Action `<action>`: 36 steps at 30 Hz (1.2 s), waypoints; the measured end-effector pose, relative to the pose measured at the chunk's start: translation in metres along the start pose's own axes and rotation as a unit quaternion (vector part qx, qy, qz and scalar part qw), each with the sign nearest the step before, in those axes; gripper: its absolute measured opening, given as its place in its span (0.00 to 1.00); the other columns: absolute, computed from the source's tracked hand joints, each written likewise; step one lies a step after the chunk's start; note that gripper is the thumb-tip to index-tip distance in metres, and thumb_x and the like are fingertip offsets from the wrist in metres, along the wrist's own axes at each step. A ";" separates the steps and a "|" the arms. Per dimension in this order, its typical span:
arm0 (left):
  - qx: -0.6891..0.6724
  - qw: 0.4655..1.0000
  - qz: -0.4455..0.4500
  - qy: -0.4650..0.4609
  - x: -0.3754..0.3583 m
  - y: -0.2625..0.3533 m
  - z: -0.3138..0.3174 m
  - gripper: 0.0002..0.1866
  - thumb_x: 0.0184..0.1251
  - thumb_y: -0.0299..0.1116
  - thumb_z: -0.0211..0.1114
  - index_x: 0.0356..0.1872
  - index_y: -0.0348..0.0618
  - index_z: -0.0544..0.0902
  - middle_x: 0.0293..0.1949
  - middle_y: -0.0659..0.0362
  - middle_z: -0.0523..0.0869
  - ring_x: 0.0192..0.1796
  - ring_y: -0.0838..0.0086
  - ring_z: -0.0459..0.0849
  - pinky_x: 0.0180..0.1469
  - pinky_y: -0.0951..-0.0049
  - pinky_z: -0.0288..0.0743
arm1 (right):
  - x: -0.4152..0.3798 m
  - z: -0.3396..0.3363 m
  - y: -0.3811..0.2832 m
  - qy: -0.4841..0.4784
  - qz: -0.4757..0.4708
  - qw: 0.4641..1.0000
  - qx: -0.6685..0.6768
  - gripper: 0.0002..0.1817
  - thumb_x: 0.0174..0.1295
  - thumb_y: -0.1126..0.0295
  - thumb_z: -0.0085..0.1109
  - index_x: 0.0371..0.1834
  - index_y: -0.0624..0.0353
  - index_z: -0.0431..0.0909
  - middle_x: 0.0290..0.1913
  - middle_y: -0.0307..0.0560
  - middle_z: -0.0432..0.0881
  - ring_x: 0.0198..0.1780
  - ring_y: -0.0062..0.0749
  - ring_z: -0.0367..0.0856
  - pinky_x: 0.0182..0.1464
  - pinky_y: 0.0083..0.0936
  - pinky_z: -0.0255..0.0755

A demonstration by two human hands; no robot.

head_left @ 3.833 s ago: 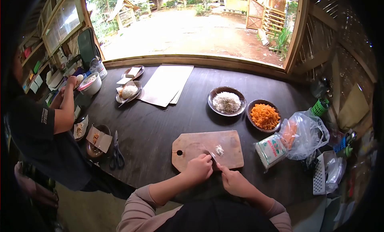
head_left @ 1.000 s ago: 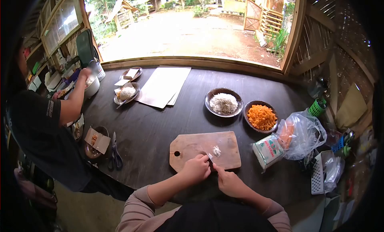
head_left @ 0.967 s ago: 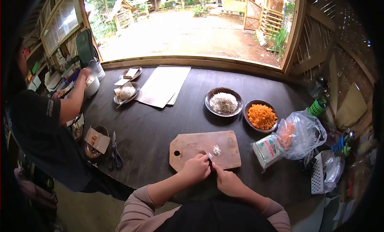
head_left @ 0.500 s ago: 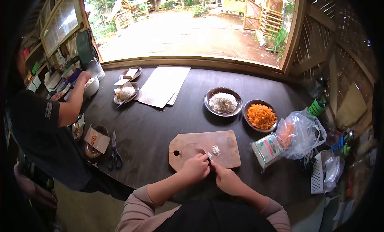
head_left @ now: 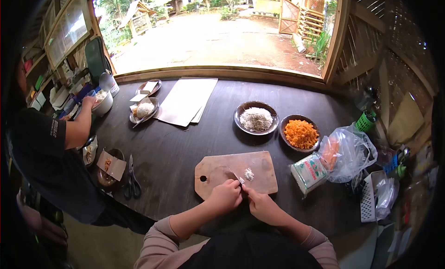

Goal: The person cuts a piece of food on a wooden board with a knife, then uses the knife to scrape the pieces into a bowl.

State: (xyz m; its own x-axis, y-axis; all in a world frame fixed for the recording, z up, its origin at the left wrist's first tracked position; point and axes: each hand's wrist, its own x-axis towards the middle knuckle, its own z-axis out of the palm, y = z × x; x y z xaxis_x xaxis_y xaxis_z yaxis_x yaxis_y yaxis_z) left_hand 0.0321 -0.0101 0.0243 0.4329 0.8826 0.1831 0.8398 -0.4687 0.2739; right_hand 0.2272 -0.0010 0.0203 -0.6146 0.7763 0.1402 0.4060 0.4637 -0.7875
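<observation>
Lying just beyond the hands [head_left: 225, 195] [head_left: 264, 205]: pale shreds [head_left: 249, 174].

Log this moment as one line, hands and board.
left hand: on board | right hand: gripping knife | white shreds: small pile on board

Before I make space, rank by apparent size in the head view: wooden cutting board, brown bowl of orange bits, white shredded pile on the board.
1. Wooden cutting board
2. Brown bowl of orange bits
3. White shredded pile on the board
</observation>
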 end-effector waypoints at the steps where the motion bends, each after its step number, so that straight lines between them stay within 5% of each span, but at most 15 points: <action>1: 0.002 1.000 -0.005 -0.007 0.000 0.000 0.000 0.11 0.63 0.38 0.62 0.36 0.41 0.86 0.42 0.59 0.83 0.50 0.65 0.83 0.47 0.67 0.82 | -0.002 -0.002 -0.004 0.002 -0.001 1.000 -0.001 0.22 0.68 0.78 0.47 0.65 0.67 0.69 0.45 0.70 0.82 0.46 0.61 0.84 0.49 0.42 0.77; 10: -0.007 1.000 -0.005 -0.001 -0.002 0.000 -0.001 0.11 0.64 0.38 0.62 0.35 0.40 0.85 0.42 0.58 0.83 0.50 0.65 0.83 0.48 0.67 0.81 | -0.007 -0.002 -0.009 -0.028 0.059 0.998 -0.001 0.24 0.67 0.79 0.47 0.67 0.66 0.68 0.42 0.70 0.82 0.42 0.61 0.84 0.46 0.44 0.77; 12: -0.010 1.000 0.001 0.005 -0.001 0.001 -0.002 0.11 0.64 0.38 0.62 0.35 0.40 0.85 0.42 0.58 0.83 0.50 0.65 0.83 0.48 0.66 0.81 | -0.002 0.007 0.002 0.056 -0.072 0.995 -0.034 0.25 0.65 0.78 0.48 0.67 0.65 0.67 0.30 0.69 0.81 0.31 0.61 0.83 0.37 0.48 0.75; 18: -0.022 0.999 -0.031 -0.017 0.000 0.001 -0.003 0.11 0.64 0.37 0.61 0.36 0.40 0.85 0.43 0.58 0.83 0.52 0.63 0.82 0.49 0.66 0.81 | -0.013 -0.015 -0.022 -0.028 0.043 0.999 0.002 0.25 0.65 0.78 0.49 0.67 0.65 0.67 0.33 0.69 0.81 0.33 0.61 0.83 0.37 0.48 0.75; 28: -0.037 0.999 -0.006 -0.022 0.000 -0.001 -0.001 0.12 0.64 0.36 0.62 0.36 0.37 0.85 0.44 0.54 0.83 0.52 0.61 0.81 0.52 0.64 0.80 | -0.004 0.001 -0.003 0.051 -0.070 0.996 -0.023 0.24 0.66 0.77 0.48 0.67 0.65 0.67 0.31 0.69 0.81 0.32 0.61 0.83 0.38 0.48 0.76; 30: -0.038 0.999 -0.015 -0.029 0.000 -0.002 -0.002 0.12 0.64 0.36 0.62 0.36 0.37 0.85 0.44 0.54 0.83 0.52 0.61 0.81 0.52 0.65 0.80 | -0.010 -0.015 -0.024 -0.049 0.089 0.995 0.007 0.25 0.65 0.80 0.48 0.68 0.64 0.68 0.49 0.70 0.81 0.48 0.60 0.83 0.51 0.41 0.78; 31: -0.034 0.999 -0.009 -0.025 0.000 -0.002 -0.002 0.12 0.64 0.36 0.62 0.36 0.37 0.85 0.44 0.54 0.83 0.52 0.61 0.81 0.52 0.64 0.80 | -0.009 -0.015 -0.023 -0.051 0.088 0.995 0.007 0.25 0.65 0.80 0.48 0.68 0.64 0.68 0.49 0.70 0.81 0.48 0.60 0.83 0.51 0.41 0.78; 34: -0.035 0.999 -0.009 -0.022 -0.001 0.000 -0.003 0.11 0.64 0.36 0.62 0.36 0.37 0.85 0.44 0.54 0.83 0.53 0.61 0.81 0.52 0.64 0.80 | -0.011 -0.009 -0.017 -0.046 0.086 0.995 0.007 0.25 0.65 0.80 0.49 0.67 0.64 0.69 0.47 0.70 0.82 0.47 0.60 0.84 0.50 0.42 0.78; 36: -0.039 0.999 -0.014 -0.020 -0.001 0.001 -0.002 0.11 0.63 0.36 0.62 0.36 0.37 0.85 0.45 0.54 0.83 0.53 0.61 0.81 0.52 0.64 0.80 | -0.007 0.003 -0.002 0.031 -0.034 0.999 -0.024 0.24 0.66 0.77 0.49 0.67 0.65 0.68 0.33 0.68 0.81 0.34 0.60 0.83 0.39 0.48 0.75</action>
State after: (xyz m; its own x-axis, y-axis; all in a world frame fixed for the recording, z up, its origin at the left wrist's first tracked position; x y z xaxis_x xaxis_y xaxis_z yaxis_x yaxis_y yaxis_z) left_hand 0.0321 -0.0117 0.0265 0.4233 0.8957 0.1362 0.8249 -0.4432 0.3509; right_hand 0.2288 -0.0081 0.0194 -0.5995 0.7663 0.2309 0.3975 0.5355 -0.7452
